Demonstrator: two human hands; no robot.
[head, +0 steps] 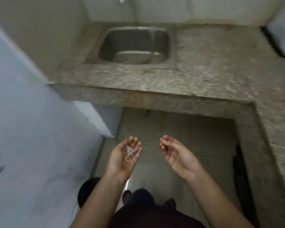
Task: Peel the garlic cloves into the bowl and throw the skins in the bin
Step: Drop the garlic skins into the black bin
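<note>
I see the bin (86, 191) below-left of left grip (125, 156), contents hidden. Skins (130, 151) lie in its cupped, unclosed palm; right grip (176, 153) loosely spread, holding nothing.

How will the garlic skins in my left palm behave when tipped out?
Likely very light and flimsy: the garlic skins are thin curled slivers, loose in the cupped left hand. They may flutter or cling rather than drop straight.

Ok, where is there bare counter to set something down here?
The counter is bare from the sink to the dark-edged object at far right, along the strip before the sink, and down its right-hand leg. Left of the sink only a narrow margin remains.
</note>
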